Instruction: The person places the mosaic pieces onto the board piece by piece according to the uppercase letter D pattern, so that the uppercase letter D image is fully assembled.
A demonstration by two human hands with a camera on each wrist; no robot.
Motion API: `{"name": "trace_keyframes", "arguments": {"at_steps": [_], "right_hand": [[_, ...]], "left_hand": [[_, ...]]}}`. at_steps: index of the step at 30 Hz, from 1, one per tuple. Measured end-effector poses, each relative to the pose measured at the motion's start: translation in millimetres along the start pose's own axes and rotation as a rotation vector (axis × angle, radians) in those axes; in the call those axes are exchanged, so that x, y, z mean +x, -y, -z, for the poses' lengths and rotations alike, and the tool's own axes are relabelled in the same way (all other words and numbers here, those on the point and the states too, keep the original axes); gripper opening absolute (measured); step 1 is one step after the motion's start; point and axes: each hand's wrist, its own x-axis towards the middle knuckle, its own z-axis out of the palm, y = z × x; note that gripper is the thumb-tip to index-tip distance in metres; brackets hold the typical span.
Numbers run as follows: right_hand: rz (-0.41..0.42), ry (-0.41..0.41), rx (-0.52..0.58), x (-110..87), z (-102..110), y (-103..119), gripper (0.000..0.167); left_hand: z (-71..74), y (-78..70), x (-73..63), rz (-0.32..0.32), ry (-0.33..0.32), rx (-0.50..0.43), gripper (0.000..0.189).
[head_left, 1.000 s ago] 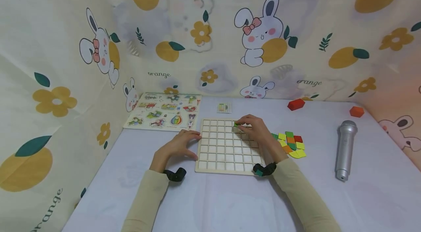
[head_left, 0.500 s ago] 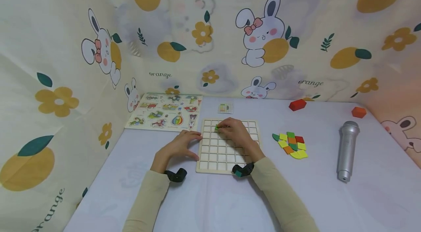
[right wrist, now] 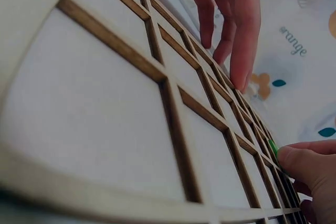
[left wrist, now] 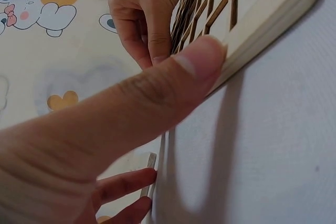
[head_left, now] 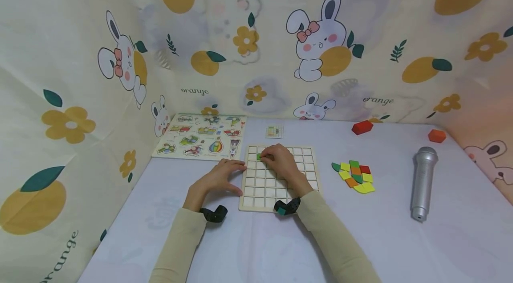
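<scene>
A wooden grid board [head_left: 256,209] with white square cells lies on the table before me. My right hand [head_left: 281,163] is over its upper left part, pinching a small green tile [head_left: 259,157] between thumb and fingertips at a cell in the second row. The right wrist view also shows the green tile [right wrist: 273,147] at the grid, its lower side hidden. With fingers spread, my left hand [head_left: 218,178] touches the board's left edge. In the left wrist view its thumb [left wrist: 157,87] presses against the board's rim. Cells beneath my right hand are hidden.
Right of the board lie several loose green, yellow, orange and red tiles [head_left: 356,171]. A small pattern card [head_left: 274,132] sits behind the board. A picture puzzle board [head_left: 196,137] is at back left. A silver microphone [head_left: 422,185], a red block [head_left: 362,127] and an orange-red block [head_left: 437,136] stand right.
My right hand has carried the green tile leftward across the board from the upper middle, then slightly further left and down onto the grid. The left hand stays at the edge.
</scene>
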Motion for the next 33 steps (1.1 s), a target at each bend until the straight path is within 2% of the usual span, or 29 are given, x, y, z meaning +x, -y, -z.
{"name": "trace_keyframes", "arguments": {"at_steps": [6,15,20,25,28,33], "right_hand": [[0.016,0.007,-0.009,0.8,2,-1,0.006],[0.095,0.023,0.071,-5.2,20,-7,0.018],[0.114,0.026,0.092,-13.5,45,-18,0.020],[0.126,0.005,0.084,-28.8,79,-35,0.022],[0.095,-0.013,0.059,-40.0,99,-46,0.023],[0.000,-0.019,-0.002,-59.2,129,-64,0.023]], "left_hand": [[0.2,-1.2,0.5,-0.006,-0.009,-0.004,0.075],[0.9,-2.3,-0.6,0.012,0.004,-0.004,0.076],[1.7,-3.0,-1.6,0.004,-0.004,-0.003,0.076],[1.5,-4.0,-1.1,-0.017,-0.010,-0.016,0.076],[0.7,-4.1,-1.0,-0.025,-0.010,-0.014,0.076],[0.1,-3.0,-0.4,0.005,-0.001,0.007,0.076]]}}
